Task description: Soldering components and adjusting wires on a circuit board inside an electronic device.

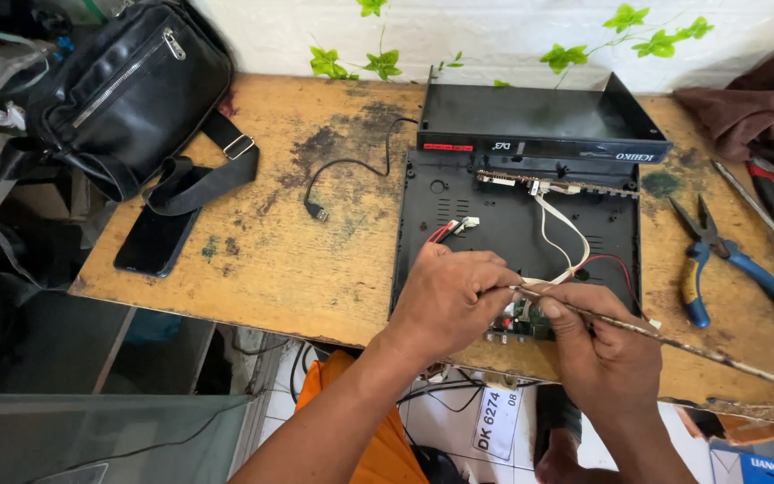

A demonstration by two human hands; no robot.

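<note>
Head view. Open black device case [512, 224] at 1 o'clock on the worktop [297, 242]. Left hand [448, 300] pinches down at the circuit board [520, 321] by the case's near edge; right hand [604, 354], grip closed on a thin metal rod [674, 341], sets its tip there. Judged step: working a board joint; next calls for a steady tip. White wires [559, 235] crowd the spot. Pliers [718, 260] at 3 o'clock, bag [127, 90] and phone [156, 240] at 10.
</note>
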